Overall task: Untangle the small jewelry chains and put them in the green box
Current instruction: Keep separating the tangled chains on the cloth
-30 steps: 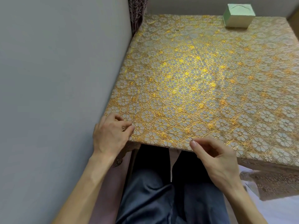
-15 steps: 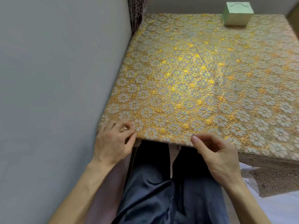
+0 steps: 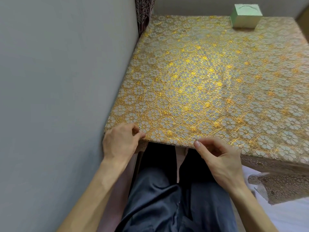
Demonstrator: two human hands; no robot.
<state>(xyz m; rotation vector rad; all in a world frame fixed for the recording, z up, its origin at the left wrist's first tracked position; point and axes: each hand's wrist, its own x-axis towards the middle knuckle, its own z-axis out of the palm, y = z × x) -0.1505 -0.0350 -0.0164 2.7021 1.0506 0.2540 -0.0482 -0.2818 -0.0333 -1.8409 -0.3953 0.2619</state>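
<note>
Head view: the left hand (image 3: 122,139) sits at the near edge of the gold floral-patterned desk (image 3: 217,97), its grip pinching a thin silver chain (image 3: 143,109) that runs away over the pattern, barely visible. The right hand (image 3: 217,156) curls its fingers; what its grip holds cannot be told. A pale green square box (image 3: 245,15) stands at the far corner.

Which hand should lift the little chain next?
Probably the left hand: it pinches the near end of the chain by the table edge. The right hand is farther along that edge, away from this chain.
</note>
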